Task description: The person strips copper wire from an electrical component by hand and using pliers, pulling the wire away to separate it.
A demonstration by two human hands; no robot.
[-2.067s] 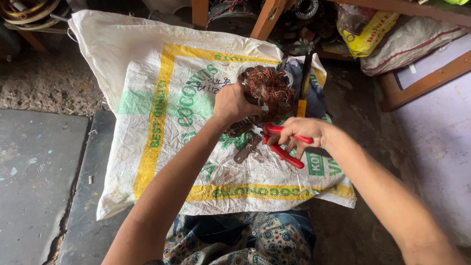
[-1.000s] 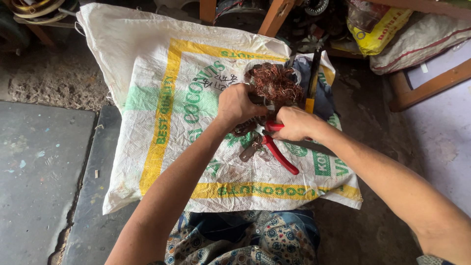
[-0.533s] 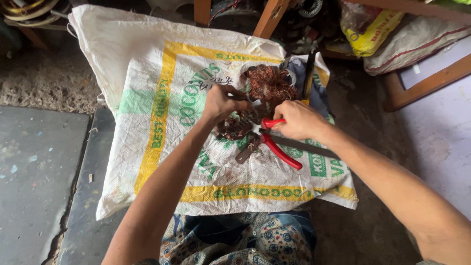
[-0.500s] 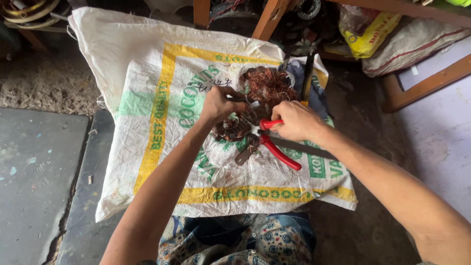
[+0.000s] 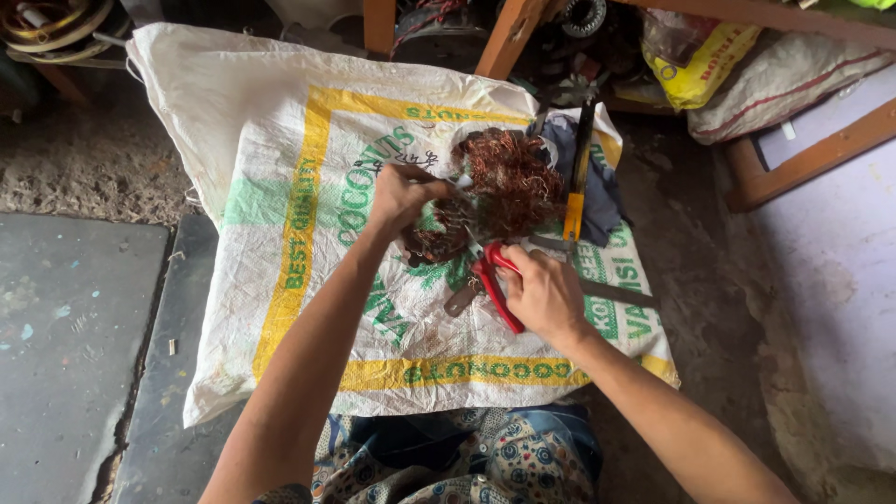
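My left hand (image 5: 403,194) grips a bundle of tangled copper wire (image 5: 439,238) just above a white woven sack (image 5: 280,168) spread on the floor. My right hand (image 5: 541,294) holds red-handled cutters (image 5: 493,280), their jaws pointing up at the bundle. A bigger heap of copper wire (image 5: 509,177) lies on the sack right behind the hands. A small metal piece (image 5: 459,301) rests on the sack beside the cutters.
A yellow-handled tool (image 5: 577,187) lies on a dark cloth (image 5: 602,177) right of the heap. Wooden legs (image 5: 509,33), a yellow bag (image 5: 695,70) and a stuffed sack (image 5: 775,89) stand at the back. A grey slab (image 5: 65,345) is on the left.
My left hand slid left off the big heap, pulling a smaller bundle with it. My right hand brought the cutters in under that bundle.
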